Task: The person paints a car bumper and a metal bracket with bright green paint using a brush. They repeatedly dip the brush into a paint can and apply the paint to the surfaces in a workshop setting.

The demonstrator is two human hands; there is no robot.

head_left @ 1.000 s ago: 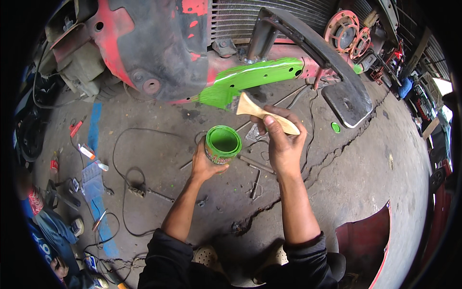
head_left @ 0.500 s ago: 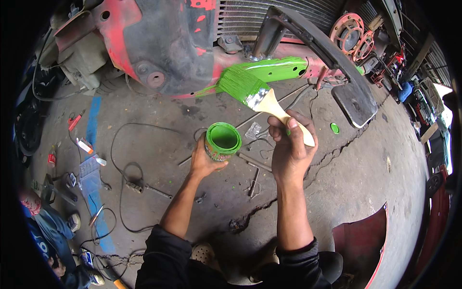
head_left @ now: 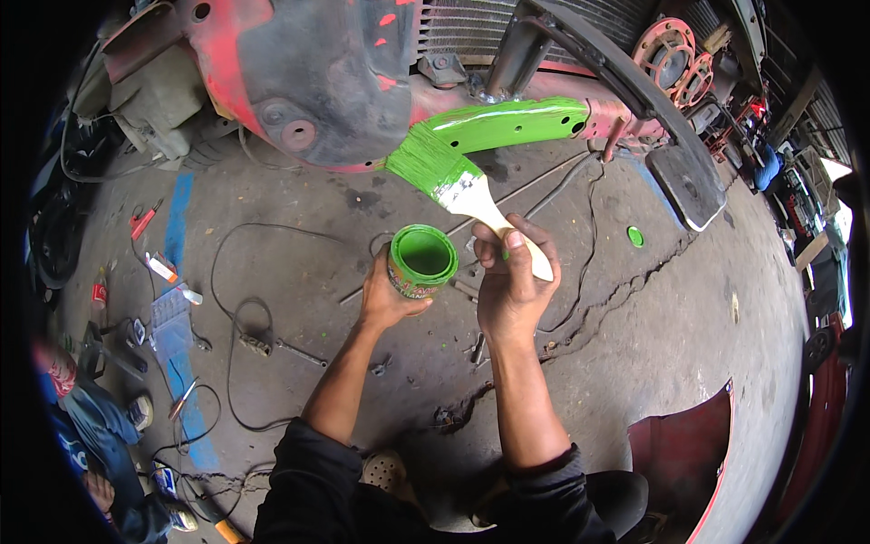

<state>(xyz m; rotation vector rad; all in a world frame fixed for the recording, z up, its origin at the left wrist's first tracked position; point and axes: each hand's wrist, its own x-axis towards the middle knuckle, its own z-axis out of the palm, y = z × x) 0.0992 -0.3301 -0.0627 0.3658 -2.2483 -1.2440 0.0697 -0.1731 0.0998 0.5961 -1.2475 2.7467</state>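
Right hand grip: the right hand [head_left: 512, 281] is wrapped tight around the pale wooden handle of a wide paintbrush [head_left: 458, 186], fingers curled over it, handle end poking out past the knuckles.
Left hand grip: the left hand [head_left: 385, 299] cups a small open paint tin [head_left: 421, 261] from below and behind, fingers pressed on its side.
Paintbrush: one; bristles loaded with green paint, tilted up and left, the tip at the lower edge of the red vehicle body [head_left: 317, 82] beside the green bar.
Paint tin: one; just left of the right hand, green inside, held over the concrete floor [head_left: 634, 363].
Green bar: one frame bar [head_left: 517, 122], painted green, running right from the bristles.
Around: one black cable [head_left: 237, 299] looping on the floor to the left; one green lid [head_left: 636, 237] lying well to the right; two reddish wheel hubs [head_left: 675, 59] at top right; a long crack across the floor.
In the way: the dark metal strut [head_left: 634, 100] crosses above the bar.
Hard to make out: small tools at the left rim are too blurred to name; another person's legs [head_left: 100, 426] are cut off at lower left.
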